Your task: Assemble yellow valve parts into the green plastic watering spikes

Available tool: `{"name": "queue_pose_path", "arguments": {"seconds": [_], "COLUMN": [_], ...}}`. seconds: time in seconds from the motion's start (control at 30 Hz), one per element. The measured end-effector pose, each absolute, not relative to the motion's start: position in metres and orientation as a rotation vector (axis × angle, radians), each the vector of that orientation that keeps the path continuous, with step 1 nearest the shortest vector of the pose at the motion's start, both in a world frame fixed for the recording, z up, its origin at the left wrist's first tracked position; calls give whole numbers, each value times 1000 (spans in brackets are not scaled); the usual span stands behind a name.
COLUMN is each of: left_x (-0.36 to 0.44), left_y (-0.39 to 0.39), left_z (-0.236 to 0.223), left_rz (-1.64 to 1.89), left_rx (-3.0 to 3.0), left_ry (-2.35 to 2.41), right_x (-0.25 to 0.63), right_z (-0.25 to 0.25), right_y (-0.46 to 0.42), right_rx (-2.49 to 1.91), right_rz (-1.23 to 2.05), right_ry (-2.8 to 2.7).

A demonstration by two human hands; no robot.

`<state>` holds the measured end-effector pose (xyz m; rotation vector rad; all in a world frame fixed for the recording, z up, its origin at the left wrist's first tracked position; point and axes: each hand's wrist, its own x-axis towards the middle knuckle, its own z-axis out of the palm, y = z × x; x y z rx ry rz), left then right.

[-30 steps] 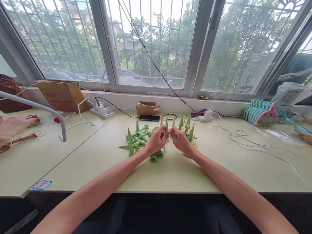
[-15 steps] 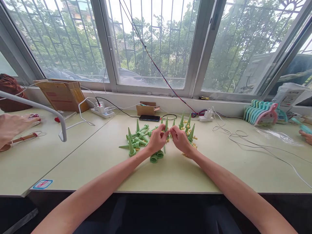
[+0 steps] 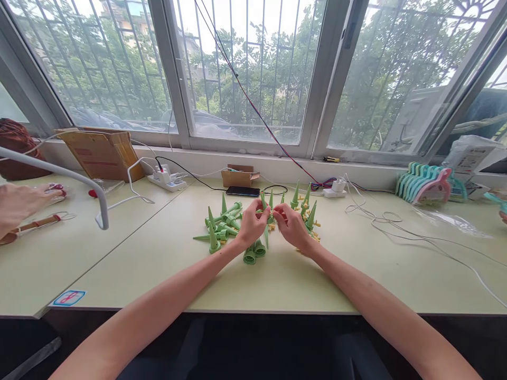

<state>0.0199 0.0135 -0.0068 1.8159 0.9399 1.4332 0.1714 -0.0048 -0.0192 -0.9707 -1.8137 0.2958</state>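
Observation:
Over the middle of the table my left hand (image 3: 252, 226) is closed around a green plastic watering spike (image 3: 263, 200), mostly hidden by the fingers. Close beside it, my right hand (image 3: 292, 228) has its thumb and fingertips pinched together at the same piece; whatever is in that pinch is too small to make out. Left of my hands lies a pile of green spikes (image 3: 225, 220), some upright, others on their sides. Two hollow green caps (image 3: 249, 256) face me below my left hand. Beyond my right hand, several upright spikes (image 3: 311, 215) carry small yellow valves (image 3: 316, 224).
A phone (image 3: 243, 191) lies before a small open carton (image 3: 239, 177). White cables (image 3: 390, 219) trail across the right side near several children's hangers (image 3: 423, 182). At left, another person's hand (image 3: 19, 208) rests near a wooden-handled whisk (image 3: 39, 224), behind a white metal bar (image 3: 102, 203).
My left hand has shifted and tilted slightly, and my right fingertips have drawn a little apart from it. At the far right, another person's hand has moved towards the frame edge.

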Motion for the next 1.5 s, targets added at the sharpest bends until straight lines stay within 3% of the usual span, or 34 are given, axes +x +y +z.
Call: {"name": "queue_pose_path", "arguments": {"seconds": [1.5], "left_x": [18], "left_y": [10], "left_z": [-16], "left_rz": [1270], "left_rx": [2231], "left_ry": [856], "right_x": [174], "right_z": [-26], "right_y": [0], "right_rx": [-1133], "right_rz": [179], "right_ry": [-1801]}}
